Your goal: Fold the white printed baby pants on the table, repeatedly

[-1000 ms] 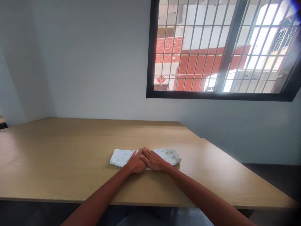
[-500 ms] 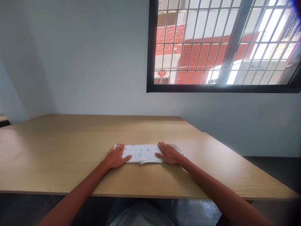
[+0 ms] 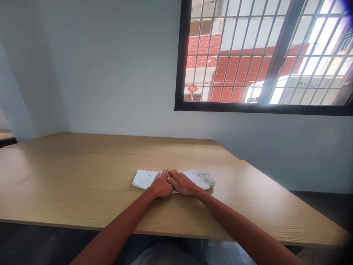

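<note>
A white cloth (image 3: 202, 178) with small printed figures lies folded in a long flat strip on the wooden table (image 3: 82, 191). Its right end looks gathered and a bit crumpled, while the left end is flat. My left hand (image 3: 163, 184) rests palm down on the middle of the cloth, fingers stretched out. Beside it my right hand (image 3: 182, 183) lies flat too, its thumb touching or overlapping the left hand. Both hands cover the cloth's centre.
The table's front edge (image 3: 154, 235) runs close to my body. Behind the table stands a pale wall (image 3: 116, 73) with a barred, dark-framed window (image 3: 234, 106) at upper right. A seam crosses the table's far part.
My hands have slid inward along the cloth, from its two ends to the middle, where they meet. The view has tilted slightly.
</note>
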`<state>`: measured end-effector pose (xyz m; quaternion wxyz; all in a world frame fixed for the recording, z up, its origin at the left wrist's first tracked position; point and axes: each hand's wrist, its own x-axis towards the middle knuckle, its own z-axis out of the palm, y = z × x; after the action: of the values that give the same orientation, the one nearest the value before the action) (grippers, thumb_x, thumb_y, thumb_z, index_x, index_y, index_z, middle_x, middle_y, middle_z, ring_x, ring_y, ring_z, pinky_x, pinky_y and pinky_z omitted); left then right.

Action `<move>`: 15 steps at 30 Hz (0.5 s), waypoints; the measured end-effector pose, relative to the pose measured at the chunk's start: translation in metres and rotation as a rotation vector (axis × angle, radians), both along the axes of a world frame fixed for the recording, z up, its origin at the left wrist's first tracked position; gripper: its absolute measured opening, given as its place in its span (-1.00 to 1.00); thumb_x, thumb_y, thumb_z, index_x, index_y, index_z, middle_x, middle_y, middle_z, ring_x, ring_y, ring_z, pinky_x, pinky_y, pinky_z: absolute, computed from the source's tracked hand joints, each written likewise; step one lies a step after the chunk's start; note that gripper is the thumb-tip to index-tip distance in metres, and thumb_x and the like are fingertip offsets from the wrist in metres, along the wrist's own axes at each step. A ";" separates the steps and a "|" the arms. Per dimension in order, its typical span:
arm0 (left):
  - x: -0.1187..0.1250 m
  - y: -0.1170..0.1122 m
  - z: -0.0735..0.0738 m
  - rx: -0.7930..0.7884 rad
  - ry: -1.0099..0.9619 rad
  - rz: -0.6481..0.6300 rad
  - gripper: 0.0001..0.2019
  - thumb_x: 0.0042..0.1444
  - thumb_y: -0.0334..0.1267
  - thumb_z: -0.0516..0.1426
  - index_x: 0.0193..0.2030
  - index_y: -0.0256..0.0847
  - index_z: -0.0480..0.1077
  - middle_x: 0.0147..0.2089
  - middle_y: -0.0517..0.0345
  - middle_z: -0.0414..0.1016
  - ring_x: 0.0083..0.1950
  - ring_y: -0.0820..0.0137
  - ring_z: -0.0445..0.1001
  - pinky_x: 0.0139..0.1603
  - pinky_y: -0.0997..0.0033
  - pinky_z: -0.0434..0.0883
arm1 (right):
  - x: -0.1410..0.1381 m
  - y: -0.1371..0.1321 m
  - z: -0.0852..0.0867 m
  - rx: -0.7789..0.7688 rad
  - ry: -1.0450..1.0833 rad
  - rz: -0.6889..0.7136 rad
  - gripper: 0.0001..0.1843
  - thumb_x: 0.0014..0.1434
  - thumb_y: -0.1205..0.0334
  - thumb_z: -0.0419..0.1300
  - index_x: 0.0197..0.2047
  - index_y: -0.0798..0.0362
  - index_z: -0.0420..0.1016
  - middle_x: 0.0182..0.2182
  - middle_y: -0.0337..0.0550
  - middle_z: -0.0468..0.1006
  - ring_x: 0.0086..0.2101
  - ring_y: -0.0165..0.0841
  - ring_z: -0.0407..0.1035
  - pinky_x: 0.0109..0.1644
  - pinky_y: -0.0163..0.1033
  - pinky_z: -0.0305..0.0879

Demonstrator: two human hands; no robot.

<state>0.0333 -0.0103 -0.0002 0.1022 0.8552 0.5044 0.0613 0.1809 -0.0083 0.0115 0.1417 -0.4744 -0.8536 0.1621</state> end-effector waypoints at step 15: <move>-0.085 0.000 -0.005 0.022 0.051 0.203 -0.10 0.20 0.31 -0.30 0.44 -0.43 -0.14 0.47 -0.16 -0.24 0.48 0.10 -0.23 0.41 0.10 -0.12 | 0.075 0.005 0.003 0.008 -0.229 -0.099 -0.17 0.29 -0.30 -0.16 0.37 0.16 0.05 0.35 0.10 0.05 0.33 -0.03 -0.13 0.34 0.01 -0.12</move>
<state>-0.0514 -0.0100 -0.0048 0.0732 0.8021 0.5901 0.0548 0.2554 -0.0036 0.0141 0.0529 -0.5308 -0.8404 0.0961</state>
